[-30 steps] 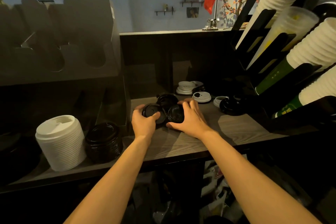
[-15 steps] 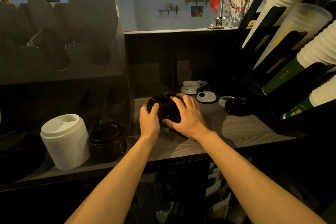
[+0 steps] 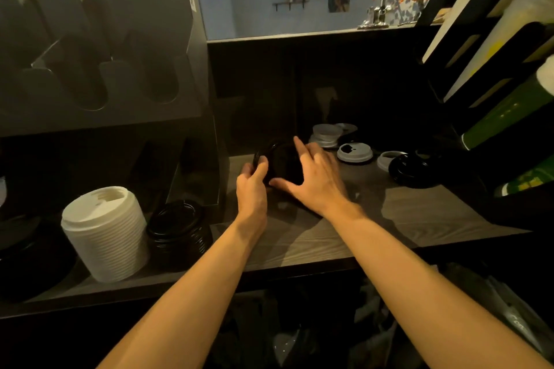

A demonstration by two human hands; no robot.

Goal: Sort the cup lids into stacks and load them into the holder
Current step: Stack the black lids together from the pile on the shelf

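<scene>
step: nesting black lids (image 3: 283,162) | left hand (image 3: 251,189) fingers curl round rim, right hand (image 3: 314,180) fingers spread over top | advice: square rims before lifting off worktop (image 3: 419,219)

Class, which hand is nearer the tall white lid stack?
Left. The left hand grips the black lids right of the tall white lid stack; the right hand holds them from farther right.
</scene>
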